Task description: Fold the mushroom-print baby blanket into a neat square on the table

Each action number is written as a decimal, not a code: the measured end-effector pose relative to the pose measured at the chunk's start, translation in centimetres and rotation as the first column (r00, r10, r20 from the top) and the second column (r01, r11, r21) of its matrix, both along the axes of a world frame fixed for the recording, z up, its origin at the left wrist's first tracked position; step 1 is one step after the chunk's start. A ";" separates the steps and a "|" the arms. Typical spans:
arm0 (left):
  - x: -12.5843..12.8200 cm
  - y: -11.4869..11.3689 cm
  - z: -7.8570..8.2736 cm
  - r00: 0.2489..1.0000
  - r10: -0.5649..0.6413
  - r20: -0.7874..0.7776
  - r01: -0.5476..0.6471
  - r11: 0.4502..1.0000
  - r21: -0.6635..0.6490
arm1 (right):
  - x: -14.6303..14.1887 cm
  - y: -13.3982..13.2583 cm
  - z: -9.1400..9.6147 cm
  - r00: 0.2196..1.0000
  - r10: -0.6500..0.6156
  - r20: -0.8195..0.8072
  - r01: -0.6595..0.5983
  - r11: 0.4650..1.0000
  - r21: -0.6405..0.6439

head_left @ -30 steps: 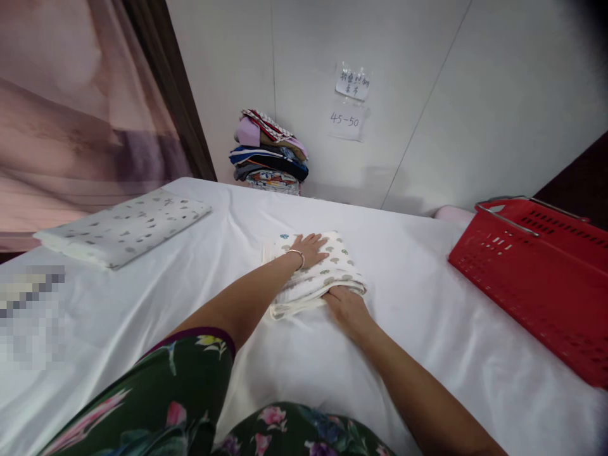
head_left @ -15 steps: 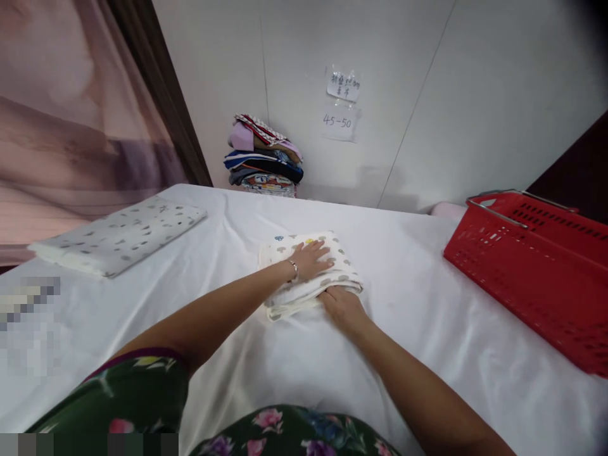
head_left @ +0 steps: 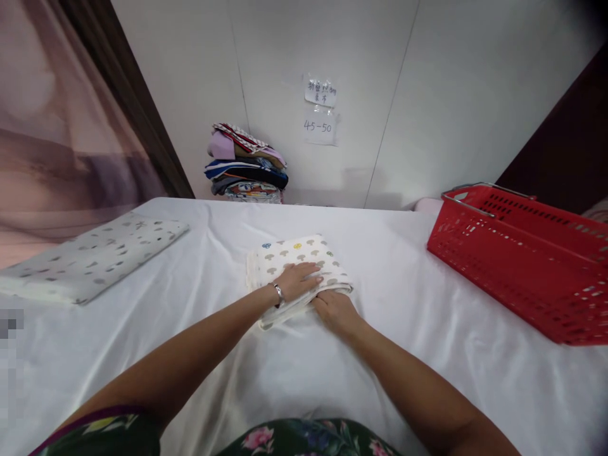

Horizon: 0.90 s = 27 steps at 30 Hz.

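A folded white cloth (head_left: 285, 254) with grey, blue and yellow mushroom prints lies in the middle of the white-covered table. My left hand (head_left: 296, 281), with a bracelet at its wrist, rests flat on top of it, fingers spread. At the cloth's near edge, my right hand (head_left: 338, 311) grips the folded layers, its fingertips partly hidden beneath the upper layer. The layers along this near edge sit slightly uneven.
A larger folded white cloth with dark specks (head_left: 102, 256) lies at the left. On the right stands a red plastic basket (head_left: 513, 266) with metal handles. A stack of folded fabrics (head_left: 247, 168) rises behind the table's far edge, against the wall.
My left hand has slid over the cloth toward its near edge, uncovering more of the printed top. The right hand stays at that edge. The camera view has shifted a little.
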<state>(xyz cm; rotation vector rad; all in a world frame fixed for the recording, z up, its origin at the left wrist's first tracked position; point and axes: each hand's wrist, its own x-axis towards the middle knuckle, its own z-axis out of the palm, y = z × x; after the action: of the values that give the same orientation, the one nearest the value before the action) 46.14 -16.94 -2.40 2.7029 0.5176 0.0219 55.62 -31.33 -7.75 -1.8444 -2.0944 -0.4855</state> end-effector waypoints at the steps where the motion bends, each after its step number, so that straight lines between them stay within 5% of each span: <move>1: -0.4 -0.5 0.2 0.999 -0.031 0.037 0.031 1.000 -0.003 | 0.0 0.0 -0.1 1.000 -0.002 0.002 0.002 1.000 0.005; 7: -2.2 -2.0 -0.3 0.986 -0.110 0.124 0.103 0.993 0.058 | 0.1 0.0 -0.2 1.000 0.012 -0.012 -0.011 1.000 0.024; 19: -2.0 -3.0 -1.2 0.983 -0.181 -0.003 0.175 0.944 0.279 | 0.5 -0.6 0.7 0.999 0.046 -0.010 -0.046 0.998 -0.053; 23: -2.0 -3.5 -2.0 0.984 -0.176 -0.029 0.175 0.917 0.358 | 3.1 -1.9 2.3 0.988 0.057 -0.144 -0.069 0.994 -0.079; 27: -1.9 -3.6 -2.6 0.986 -0.168 -0.025 0.164 0.904 0.396 | 6.2 -3.1 3.3 0.919 -0.097 -0.383 0.101 0.995 -0.010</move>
<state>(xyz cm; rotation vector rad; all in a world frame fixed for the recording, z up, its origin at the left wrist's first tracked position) 44.22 -20.55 -4.99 3.1346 0.3014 0.1052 61.87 -34.47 -4.45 -1.8680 -1.7420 -0.1378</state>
